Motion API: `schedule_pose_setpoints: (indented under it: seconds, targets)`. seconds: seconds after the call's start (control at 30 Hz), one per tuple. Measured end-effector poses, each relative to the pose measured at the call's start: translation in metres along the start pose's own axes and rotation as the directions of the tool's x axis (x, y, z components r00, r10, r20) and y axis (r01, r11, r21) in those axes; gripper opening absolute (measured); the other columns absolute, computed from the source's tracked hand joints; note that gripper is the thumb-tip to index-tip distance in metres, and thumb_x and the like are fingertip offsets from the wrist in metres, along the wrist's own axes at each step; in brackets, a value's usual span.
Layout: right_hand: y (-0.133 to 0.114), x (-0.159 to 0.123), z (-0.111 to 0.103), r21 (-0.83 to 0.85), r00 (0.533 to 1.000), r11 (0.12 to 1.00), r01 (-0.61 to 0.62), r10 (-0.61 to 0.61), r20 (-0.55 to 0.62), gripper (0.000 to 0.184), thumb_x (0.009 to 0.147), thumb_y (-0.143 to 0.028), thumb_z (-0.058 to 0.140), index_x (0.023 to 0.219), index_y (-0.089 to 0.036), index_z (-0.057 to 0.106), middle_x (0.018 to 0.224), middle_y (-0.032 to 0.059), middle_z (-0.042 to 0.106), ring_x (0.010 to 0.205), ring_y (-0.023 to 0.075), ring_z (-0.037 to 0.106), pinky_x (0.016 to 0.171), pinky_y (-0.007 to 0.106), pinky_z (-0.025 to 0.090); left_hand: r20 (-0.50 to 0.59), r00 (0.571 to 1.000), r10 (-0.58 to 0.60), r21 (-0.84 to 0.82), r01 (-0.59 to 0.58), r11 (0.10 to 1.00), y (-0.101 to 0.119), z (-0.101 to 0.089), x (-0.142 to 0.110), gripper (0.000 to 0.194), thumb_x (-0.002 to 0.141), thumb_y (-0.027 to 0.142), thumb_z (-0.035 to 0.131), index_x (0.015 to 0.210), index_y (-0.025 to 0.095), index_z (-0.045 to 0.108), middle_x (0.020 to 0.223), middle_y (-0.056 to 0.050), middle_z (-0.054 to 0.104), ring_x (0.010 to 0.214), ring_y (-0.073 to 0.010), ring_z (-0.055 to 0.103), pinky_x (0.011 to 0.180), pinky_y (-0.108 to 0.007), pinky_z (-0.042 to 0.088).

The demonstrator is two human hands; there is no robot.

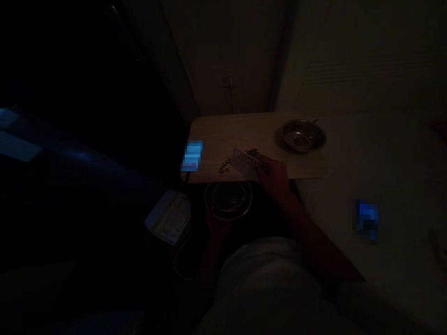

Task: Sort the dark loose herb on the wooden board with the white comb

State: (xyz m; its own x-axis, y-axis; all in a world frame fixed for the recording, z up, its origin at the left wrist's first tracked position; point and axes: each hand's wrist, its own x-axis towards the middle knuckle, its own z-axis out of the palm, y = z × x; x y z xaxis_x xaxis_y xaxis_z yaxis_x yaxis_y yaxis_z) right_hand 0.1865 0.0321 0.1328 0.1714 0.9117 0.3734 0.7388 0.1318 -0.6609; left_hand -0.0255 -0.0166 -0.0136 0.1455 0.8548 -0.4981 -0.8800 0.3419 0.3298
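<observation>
The scene is very dark. My right hand (275, 176) is closed on a pale, flat, thin piece (244, 164) with a row of dark marks or slots along its upper edge; its exact kind is unclear. The piece stands tilted on the wooden tabletop (223, 132), among small dark crumbs (224, 165) scattered to its left and behind it. Below the table's near edge, my left hand (218, 223) grips the rim of a round bowl (228, 197). Something dark lies in this bowl, too dim to make out.
A shiny metal bowl (303, 136) with a handle sticking out stands at the table's right. At the left end lies a lit, blurred screen (192, 156). A pale box (170, 217) sits lower left. Behind the table is a wall socket (227, 80) with a cord. A blurred blue object (366, 217) lies right.
</observation>
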Motion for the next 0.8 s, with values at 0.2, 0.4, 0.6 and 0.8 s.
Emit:
schedule_pose_setpoints:
  seconds: [0.2, 0.4, 0.6, 0.8]
  targets:
    - [-0.008, 0.000, 0.002, -0.005, 0.998, 1.000, 0.024, -0.023, 0.058, 0.032, 0.089, -0.026, 0.054, 0.116, -0.024, 0.071, 0.107, 0.0049, 0.075, 0.095, 0.0231, 0.071, 0.086, 0.034, 0.054, -0.004, 0.998, -0.056, 0.011, 0.056, 0.998, 0.002, 0.002, -0.002, 0.049, 0.082, 0.040, 0.053, 0.123, 0.016, 0.064, 0.127, -0.013, 0.066, 0.138, -0.0335, 0.041, 0.114, -0.055, 0.027]
    - [-0.010, 0.000, 0.002, -0.011, 0.992, 0.999, 0.049, -0.047, 0.115, 0.033, 0.089, -0.026, 0.054, 0.118, -0.026, 0.070, 0.111, 0.0041, 0.074, 0.098, 0.0232, 0.071, 0.088, 0.035, 0.054, 0.007, 1.000, 0.012, -0.002, -0.012, 1.000, 0.001, 0.008, -0.006, 0.044, 0.082, 0.036, 0.052, 0.120, 0.020, 0.066, 0.123, -0.010, 0.068, 0.136, -0.0319, 0.044, 0.113, -0.053, 0.030]
    - [-0.011, 0.000, -0.001, -0.019, 0.991, 0.999, 0.050, -0.048, 0.121, 0.032, 0.087, -0.025, 0.055, 0.115, -0.026, 0.071, 0.109, 0.0036, 0.075, 0.096, 0.0236, 0.071, 0.088, 0.036, 0.054, 0.029, 0.999, -0.023, -0.007, 0.024, 1.000, 0.000, 0.004, -0.003, 0.045, 0.081, 0.039, 0.055, 0.119, 0.019, 0.067, 0.127, -0.011, 0.066, 0.137, -0.0333, 0.042, 0.114, -0.055, 0.028]
    - [-0.012, -0.001, -0.004, -0.022, 0.989, 0.998, 0.052, -0.048, 0.137, 0.032, 0.086, -0.025, 0.057, 0.115, -0.025, 0.072, 0.108, 0.0048, 0.075, 0.094, 0.0244, 0.072, 0.085, 0.036, 0.055, -0.003, 1.000, 0.015, 0.011, -0.015, 1.000, -0.001, 0.002, -0.001, 0.046, 0.080, 0.040, 0.055, 0.118, 0.016, 0.067, 0.126, -0.012, 0.067, 0.138, -0.0331, 0.041, 0.114, -0.053, 0.029]
